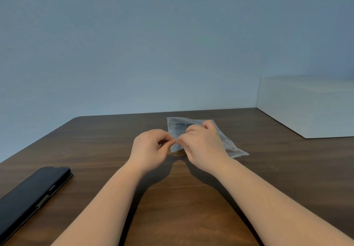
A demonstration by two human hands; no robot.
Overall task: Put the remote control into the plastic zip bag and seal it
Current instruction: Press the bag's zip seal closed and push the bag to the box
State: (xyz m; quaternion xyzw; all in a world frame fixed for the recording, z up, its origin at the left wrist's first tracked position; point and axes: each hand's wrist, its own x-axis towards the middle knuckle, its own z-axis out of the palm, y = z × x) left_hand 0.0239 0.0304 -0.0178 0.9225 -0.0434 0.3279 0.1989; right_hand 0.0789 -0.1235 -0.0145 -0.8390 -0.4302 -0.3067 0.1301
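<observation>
A clear plastic zip bag [179, 126] lies on the dark wooden table [191, 198], past the middle. A dark remote control [183, 124] shows faintly through the plastic inside it. My left hand [150, 147] pinches the bag's near left edge between thumb and forefinger. My right hand [203, 142] rests over the bag and pinches the same edge right beside the left fingertips. A thin red line of the zip strip [228, 144] shows to the right of my right hand. Much of the bag is hidden under my right hand.
A black phone in a folio case [32, 194] lies at the table's near left. A white box [310, 106] stands at the back right corner against the blue-grey wall. The table's left edge runs diagonally at the far left.
</observation>
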